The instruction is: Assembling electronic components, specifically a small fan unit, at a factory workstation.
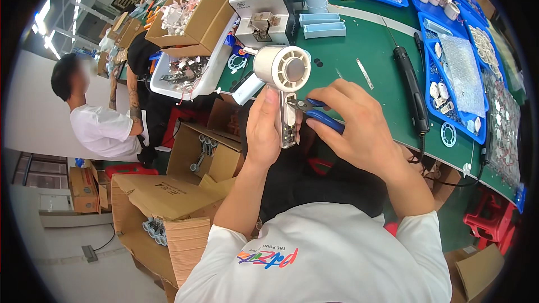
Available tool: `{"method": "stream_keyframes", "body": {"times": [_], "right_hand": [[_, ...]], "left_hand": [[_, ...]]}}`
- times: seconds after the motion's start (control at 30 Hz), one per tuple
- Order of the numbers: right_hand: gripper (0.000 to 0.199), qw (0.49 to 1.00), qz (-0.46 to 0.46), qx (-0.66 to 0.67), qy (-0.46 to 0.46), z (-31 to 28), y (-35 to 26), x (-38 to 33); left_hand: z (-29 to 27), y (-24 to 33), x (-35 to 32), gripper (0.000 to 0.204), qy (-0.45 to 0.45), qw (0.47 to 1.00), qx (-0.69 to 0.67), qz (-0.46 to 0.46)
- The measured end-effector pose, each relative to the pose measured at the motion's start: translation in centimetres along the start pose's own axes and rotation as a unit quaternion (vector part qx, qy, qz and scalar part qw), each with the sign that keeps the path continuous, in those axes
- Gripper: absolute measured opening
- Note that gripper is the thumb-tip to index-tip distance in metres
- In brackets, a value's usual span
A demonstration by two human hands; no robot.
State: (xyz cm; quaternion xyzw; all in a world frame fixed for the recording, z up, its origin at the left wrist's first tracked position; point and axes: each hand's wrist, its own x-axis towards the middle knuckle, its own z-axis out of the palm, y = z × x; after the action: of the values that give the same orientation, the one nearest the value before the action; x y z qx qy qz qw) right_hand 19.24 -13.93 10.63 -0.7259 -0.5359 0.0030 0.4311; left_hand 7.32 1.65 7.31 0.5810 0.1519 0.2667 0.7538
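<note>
A white handheld fan (282, 68) with a round grille and grey hub stands upright in my left hand (263, 129), which is closed round its handle. The handle's front is off, so the inner parts and circuit board (289, 133) show. My right hand (353, 120) grips blue-handled side cutters (323, 116). Their jaws reach to the upper part of the open handle, just below the fan head; whether they close on anything is too small to tell. Beside the fan, to its left, is a light blue plastic handle cover (248, 89).
On the green table (359, 33) lie a black electric screwdriver (411, 90) and a white strip (365, 73). Blue trays of parts (456, 115) line the right. A grey machine (264, 14) stands behind, a white bin (168, 86) left. Open cartons (163, 191) and a seated person (104, 118) are further left.
</note>
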Motion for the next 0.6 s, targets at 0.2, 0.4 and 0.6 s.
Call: {"method": "stream_keyframes", "body": {"times": [0.2,0.4,0.6], "right_hand": [[0.032,0.998,0.025,0.052,-0.033,0.05,0.05,0.15],[0.032,0.997,0.029,0.059,-0.040,0.07,-0.17,0.26],[0.031,0.998,0.013,0.053,-0.036,0.46,-0.07,0.20]], "left_hand": [[-0.46,-0.27,0.01,0.054,-0.006,1.000,0.019,0.011],[-0.62,0.42,0.21,0.051,-0.027,0.993,0.099,0.053],[-0.97,0.59,0.19,0.050,-0.050,0.989,0.127,0.051]]}}
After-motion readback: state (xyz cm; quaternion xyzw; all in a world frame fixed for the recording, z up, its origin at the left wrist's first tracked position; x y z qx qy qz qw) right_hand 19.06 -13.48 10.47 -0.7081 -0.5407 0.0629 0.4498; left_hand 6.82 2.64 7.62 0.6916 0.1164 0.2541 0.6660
